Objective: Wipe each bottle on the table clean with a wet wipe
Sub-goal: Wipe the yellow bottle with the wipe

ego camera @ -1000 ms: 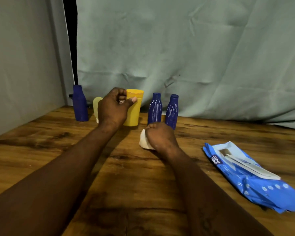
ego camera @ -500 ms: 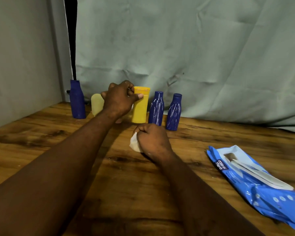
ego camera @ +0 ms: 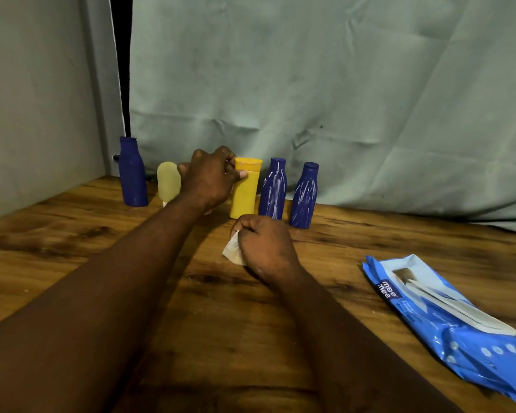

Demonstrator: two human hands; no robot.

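Several bottles stand in a row at the table's back edge: a dark blue bottle (ego camera: 132,174), a pale yellow bottle (ego camera: 168,181), a yellow bottle (ego camera: 245,192) and two more blue bottles (ego camera: 273,189) (ego camera: 304,196). My left hand (ego camera: 209,180) is curled round a pale bottle (ego camera: 209,212) that it hides almost wholly; only the base shows. Its thumb tip lies against the yellow bottle. My right hand (ego camera: 265,245) rests on the table in front of the row and grips a crumpled white wet wipe (ego camera: 232,250).
A blue wet-wipe pack (ego camera: 447,320) with its flap open lies on the wooden table (ego camera: 72,251) at the right. A grey-green cloth (ego camera: 310,84) hangs right behind the bottles, and a wall closes the left side.
My right hand has drawn back a little from the blue bottles with the wipe. My left hand keeps its hold beside the yellow bottle. The view has shifted slightly.
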